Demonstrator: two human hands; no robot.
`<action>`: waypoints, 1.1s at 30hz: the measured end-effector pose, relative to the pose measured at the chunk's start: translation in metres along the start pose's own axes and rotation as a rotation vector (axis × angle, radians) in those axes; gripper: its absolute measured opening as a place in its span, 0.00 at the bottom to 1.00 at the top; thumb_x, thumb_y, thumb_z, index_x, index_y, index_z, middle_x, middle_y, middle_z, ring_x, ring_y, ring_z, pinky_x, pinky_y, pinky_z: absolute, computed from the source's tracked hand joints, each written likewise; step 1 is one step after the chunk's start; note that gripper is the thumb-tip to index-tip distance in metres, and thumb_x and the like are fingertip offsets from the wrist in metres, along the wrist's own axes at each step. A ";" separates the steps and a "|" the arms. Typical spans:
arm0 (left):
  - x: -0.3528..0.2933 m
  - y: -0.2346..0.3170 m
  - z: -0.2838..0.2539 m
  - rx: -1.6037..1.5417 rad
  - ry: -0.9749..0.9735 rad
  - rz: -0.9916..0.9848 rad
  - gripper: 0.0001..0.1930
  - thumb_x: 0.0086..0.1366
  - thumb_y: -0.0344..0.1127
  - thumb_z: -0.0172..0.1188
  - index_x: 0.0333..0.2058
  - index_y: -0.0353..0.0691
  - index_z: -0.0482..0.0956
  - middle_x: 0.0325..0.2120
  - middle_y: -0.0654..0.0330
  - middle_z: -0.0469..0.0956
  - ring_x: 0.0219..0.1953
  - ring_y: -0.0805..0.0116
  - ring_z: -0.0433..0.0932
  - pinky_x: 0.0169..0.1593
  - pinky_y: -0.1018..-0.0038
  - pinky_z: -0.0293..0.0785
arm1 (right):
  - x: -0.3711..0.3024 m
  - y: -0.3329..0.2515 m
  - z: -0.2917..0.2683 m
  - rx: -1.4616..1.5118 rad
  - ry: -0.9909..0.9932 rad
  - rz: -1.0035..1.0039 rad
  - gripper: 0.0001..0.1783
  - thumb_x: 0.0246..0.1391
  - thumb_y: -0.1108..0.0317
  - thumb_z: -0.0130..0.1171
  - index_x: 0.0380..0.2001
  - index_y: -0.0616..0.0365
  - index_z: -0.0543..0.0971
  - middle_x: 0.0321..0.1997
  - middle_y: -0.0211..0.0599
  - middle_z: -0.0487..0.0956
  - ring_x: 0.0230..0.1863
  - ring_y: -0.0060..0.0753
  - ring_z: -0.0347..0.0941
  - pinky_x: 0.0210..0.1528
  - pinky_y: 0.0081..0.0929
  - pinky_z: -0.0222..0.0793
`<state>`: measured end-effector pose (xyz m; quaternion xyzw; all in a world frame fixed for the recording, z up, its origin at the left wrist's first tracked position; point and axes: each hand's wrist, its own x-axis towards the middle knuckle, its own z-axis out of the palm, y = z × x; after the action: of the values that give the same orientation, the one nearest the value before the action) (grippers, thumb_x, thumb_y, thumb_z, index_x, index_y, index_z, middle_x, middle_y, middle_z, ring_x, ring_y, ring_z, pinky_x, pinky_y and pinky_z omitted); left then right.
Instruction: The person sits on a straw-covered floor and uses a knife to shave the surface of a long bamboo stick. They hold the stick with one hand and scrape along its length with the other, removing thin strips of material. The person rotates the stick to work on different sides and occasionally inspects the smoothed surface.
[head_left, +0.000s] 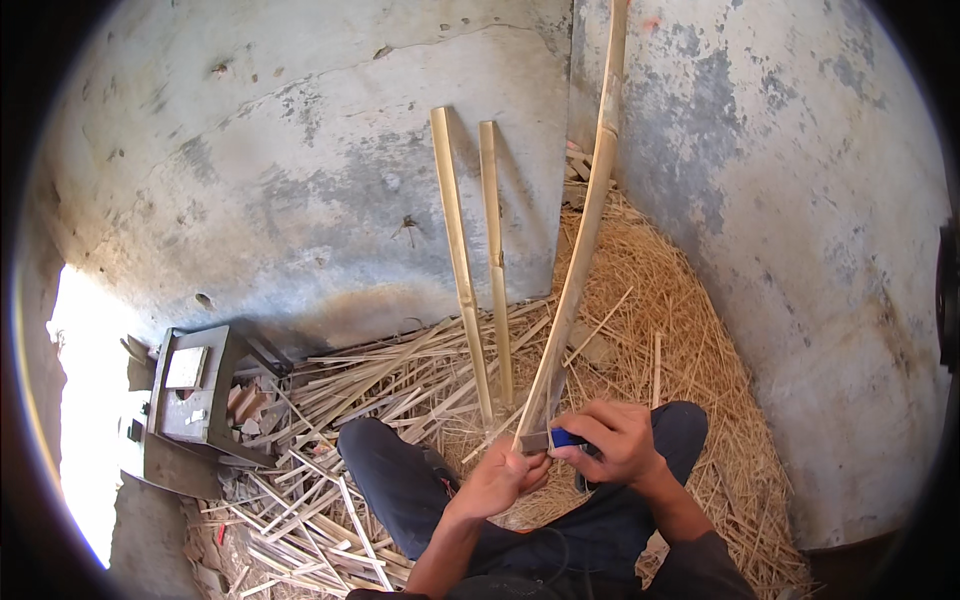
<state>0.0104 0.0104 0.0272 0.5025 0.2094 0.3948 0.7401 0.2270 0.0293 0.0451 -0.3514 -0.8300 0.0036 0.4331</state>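
A long split bamboo strip (588,235) slants up from between my hands past the top of the view, beside the corner of the walls. My left hand (495,484) is closed around its lower end, fingers curled beneath. In my right hand (622,442) is a knife (568,437) with a blue handle, gripped between thumb and fingers. Its short, wide grey blade points left and lies at the bamboo's lower end; the exact contact is too small to tell. My bent legs are on either side of the hands.
Two shorter bamboo strips, a left one (459,255) and a right one (495,235), lean on the far wall (330,200). Fine shavings (690,350) pile up at right; thin cut slats (320,500) litter the left floor. A boxy metal stand (200,400) is near the bright opening.
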 end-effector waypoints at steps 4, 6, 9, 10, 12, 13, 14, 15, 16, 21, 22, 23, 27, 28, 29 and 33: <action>0.000 0.006 0.010 0.175 0.162 -0.004 0.42 0.60 0.84 0.57 0.30 0.42 0.69 0.21 0.74 0.61 0.23 0.82 0.56 0.26 0.78 0.51 | 0.005 -0.007 0.001 -0.039 0.002 -0.011 0.19 0.54 0.49 0.76 0.40 0.51 0.88 0.25 0.25 0.77 0.20 0.28 0.75 0.23 0.26 0.69; -0.001 0.003 0.010 0.241 0.229 0.036 0.41 0.58 0.80 0.63 0.32 0.40 0.73 0.21 0.75 0.63 0.25 0.82 0.59 0.27 0.78 0.54 | 0.007 -0.009 0.000 -0.046 0.003 -0.026 0.19 0.54 0.49 0.76 0.41 0.50 0.87 0.25 0.25 0.76 0.20 0.28 0.75 0.23 0.26 0.68; 0.000 -0.001 0.008 0.355 0.287 0.151 0.37 0.58 0.71 0.74 0.34 0.37 0.77 0.22 0.74 0.66 0.26 0.82 0.62 0.29 0.77 0.59 | 0.014 -0.017 -0.007 -0.075 -0.015 -0.041 0.19 0.54 0.49 0.75 0.41 0.50 0.87 0.25 0.25 0.75 0.20 0.28 0.74 0.22 0.27 0.67; 0.001 0.001 0.009 0.409 0.309 0.158 0.35 0.58 0.69 0.75 0.35 0.37 0.79 0.22 0.74 0.67 0.26 0.82 0.62 0.28 0.77 0.59 | 0.015 -0.019 -0.008 -0.089 -0.025 -0.044 0.19 0.55 0.49 0.75 0.42 0.50 0.87 0.25 0.25 0.74 0.19 0.28 0.73 0.22 0.27 0.67; 0.002 0.006 0.014 0.438 0.351 0.171 0.33 0.59 0.64 0.78 0.37 0.36 0.81 0.21 0.74 0.68 0.26 0.82 0.63 0.28 0.77 0.60 | 0.015 -0.019 -0.008 -0.090 -0.029 -0.039 0.18 0.55 0.50 0.75 0.42 0.50 0.87 0.24 0.25 0.74 0.19 0.28 0.73 0.22 0.27 0.67; 0.003 0.010 0.019 0.411 0.369 0.176 0.32 0.59 0.63 0.78 0.38 0.35 0.82 0.21 0.74 0.69 0.25 0.82 0.64 0.28 0.77 0.60 | 0.015 -0.020 -0.007 -0.090 -0.031 -0.037 0.18 0.56 0.50 0.74 0.42 0.50 0.86 0.24 0.26 0.73 0.19 0.28 0.72 0.22 0.27 0.66; 0.003 0.012 0.022 0.385 0.387 0.182 0.31 0.60 0.61 0.78 0.39 0.34 0.83 0.21 0.73 0.70 0.25 0.81 0.64 0.28 0.77 0.61 | 0.015 -0.020 -0.007 -0.089 -0.031 -0.036 0.18 0.56 0.50 0.74 0.42 0.49 0.86 0.24 0.26 0.73 0.19 0.28 0.72 0.22 0.27 0.66; 0.003 0.016 0.024 0.409 0.400 0.158 0.34 0.59 0.67 0.74 0.37 0.35 0.81 0.22 0.73 0.71 0.26 0.81 0.65 0.28 0.76 0.61 | 0.015 -0.021 -0.008 -0.088 -0.031 -0.034 0.17 0.56 0.50 0.74 0.41 0.49 0.86 0.24 0.26 0.73 0.19 0.28 0.72 0.22 0.27 0.66; 0.003 0.018 0.026 0.432 0.413 0.134 0.38 0.58 0.73 0.70 0.34 0.36 0.80 0.22 0.72 0.71 0.26 0.80 0.66 0.29 0.75 0.62 | 0.015 -0.021 -0.008 -0.087 -0.031 -0.032 0.17 0.56 0.51 0.74 0.41 0.49 0.86 0.24 0.26 0.73 0.19 0.28 0.72 0.22 0.27 0.66; 0.004 0.016 0.027 0.546 0.434 0.187 0.38 0.67 0.74 0.62 0.32 0.35 0.81 0.20 0.67 0.72 0.24 0.75 0.69 0.30 0.70 0.65 | 0.015 -0.019 -0.008 -0.102 -0.007 -0.022 0.17 0.56 0.50 0.74 0.41 0.49 0.87 0.25 0.26 0.74 0.19 0.28 0.72 0.21 0.28 0.66; 0.004 0.015 0.027 0.575 0.440 0.201 0.37 0.69 0.72 0.60 0.32 0.35 0.82 0.20 0.65 0.72 0.24 0.74 0.69 0.30 0.70 0.65 | 0.016 -0.019 -0.009 -0.105 -0.007 -0.017 0.17 0.56 0.50 0.74 0.41 0.49 0.87 0.25 0.26 0.75 0.19 0.29 0.72 0.21 0.28 0.66; 0.004 0.015 0.027 0.604 0.447 0.216 0.36 0.72 0.70 0.59 0.32 0.34 0.82 0.19 0.64 0.72 0.24 0.73 0.69 0.30 0.69 0.65 | 0.016 -0.018 -0.009 -0.094 0.010 -0.014 0.17 0.56 0.51 0.74 0.41 0.49 0.87 0.25 0.26 0.75 0.19 0.29 0.73 0.21 0.28 0.67; 0.003 0.001 0.018 0.662 0.450 0.284 0.22 0.77 0.52 0.62 0.41 0.34 0.84 0.19 0.60 0.76 0.23 0.74 0.71 0.29 0.69 0.70 | 0.017 -0.019 -0.011 -0.098 0.033 0.008 0.17 0.56 0.51 0.74 0.41 0.50 0.87 0.26 0.27 0.78 0.19 0.29 0.74 0.22 0.28 0.68; 0.004 0.004 0.020 0.661 0.458 0.279 0.22 0.78 0.52 0.61 0.41 0.34 0.84 0.19 0.59 0.75 0.23 0.74 0.71 0.29 0.69 0.70 | 0.017 -0.020 -0.012 -0.110 0.028 0.018 0.17 0.56 0.51 0.75 0.40 0.51 0.87 0.26 0.28 0.78 0.19 0.29 0.74 0.22 0.28 0.68; 0.005 0.007 0.022 0.659 0.466 0.273 0.22 0.78 0.52 0.60 0.40 0.34 0.84 0.19 0.59 0.75 0.22 0.73 0.71 0.29 0.68 0.70 | 0.018 -0.021 -0.015 -0.127 0.018 0.032 0.17 0.56 0.52 0.75 0.40 0.51 0.88 0.26 0.28 0.79 0.20 0.30 0.75 0.22 0.28 0.69; 0.004 0.010 0.027 0.689 0.462 0.217 0.22 0.80 0.50 0.58 0.42 0.33 0.83 0.18 0.58 0.73 0.22 0.73 0.71 0.28 0.68 0.69 | 0.020 -0.011 -0.017 -0.120 0.133 0.126 0.16 0.58 0.54 0.74 0.40 0.54 0.88 0.27 0.32 0.81 0.23 0.32 0.79 0.24 0.30 0.73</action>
<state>0.0277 -0.0003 0.0478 0.6381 0.4351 0.4795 0.4167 0.2255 0.0274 0.0734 -0.4279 -0.7744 -0.0420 0.4641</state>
